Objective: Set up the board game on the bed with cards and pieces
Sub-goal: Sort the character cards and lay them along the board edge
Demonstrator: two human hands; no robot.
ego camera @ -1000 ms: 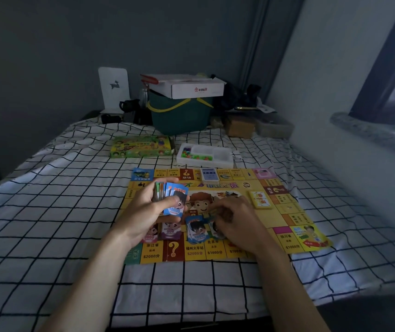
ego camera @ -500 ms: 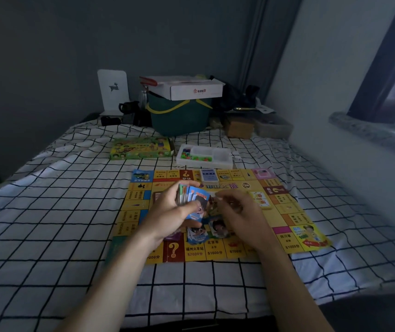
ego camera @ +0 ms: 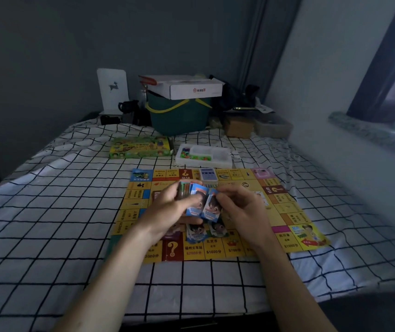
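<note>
Both of my forearms rise from the bottom edge of the frame and meet just above the centre, over the game board, which lies flat on the checked bedsheet. My left hand is turned with its palm toward the right, fingers curled around a stack of cards held upright, thumb laid across the front card. My right hand sits just beside it, wrist bent inward, knuckles up; its fingertips pinch the top edge of a single card that shows a cartoon face on blue and overlaps the stack's right side. Whether that card is already free of the stack I cannot tell.

Below my hands, toward the board's lower edge, dealt cards lie face up on the board, partly hidden by my left wrist. Near the board's upper edge, centre of the frame, a blue deck rests on the board. Above the board on the sheet are the green game box, left of centre, and the white pieces tray just right of it, with small coloured pieces in its left compartment. In the upper middle, a green basket carries a white carton.
</note>
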